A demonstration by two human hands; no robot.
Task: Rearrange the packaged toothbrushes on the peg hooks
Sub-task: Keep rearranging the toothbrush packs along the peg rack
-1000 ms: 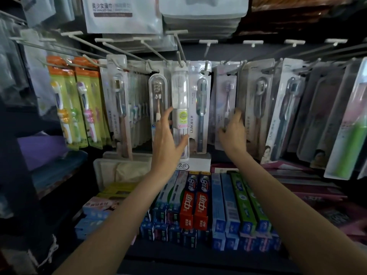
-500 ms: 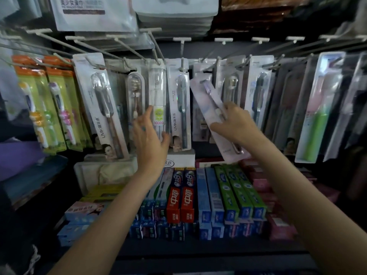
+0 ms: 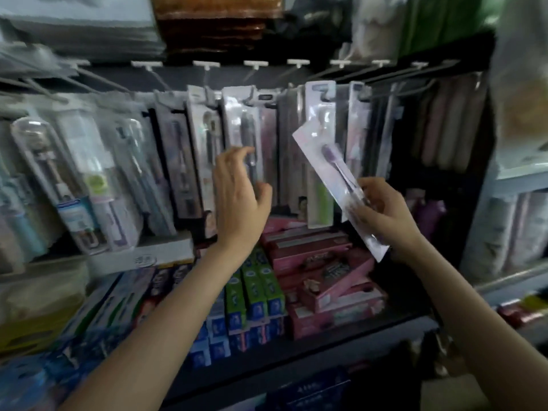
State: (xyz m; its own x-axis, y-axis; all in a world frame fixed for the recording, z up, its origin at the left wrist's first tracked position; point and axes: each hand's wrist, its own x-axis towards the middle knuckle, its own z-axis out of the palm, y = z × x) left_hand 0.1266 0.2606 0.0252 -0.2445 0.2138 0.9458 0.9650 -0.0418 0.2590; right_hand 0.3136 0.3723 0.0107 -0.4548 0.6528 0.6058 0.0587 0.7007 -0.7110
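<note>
The loose pack (image 3: 332, 173) was off its hook, tilted, its lower half pinched in the right hand (image 3: 382, 216) before the hanging packs (image 3: 241, 143). It looked mid-transfer; next its hole would need threading onto a hook (image 3: 415, 87). The left hand (image 3: 237, 200), fingers loosely spread, gripped nothing and reached toward those packs above the toothpaste boxes (image 3: 255, 292).

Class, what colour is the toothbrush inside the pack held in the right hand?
Purple, seen through the clear front of the toothbrush pack in the right hand; head view.
</note>
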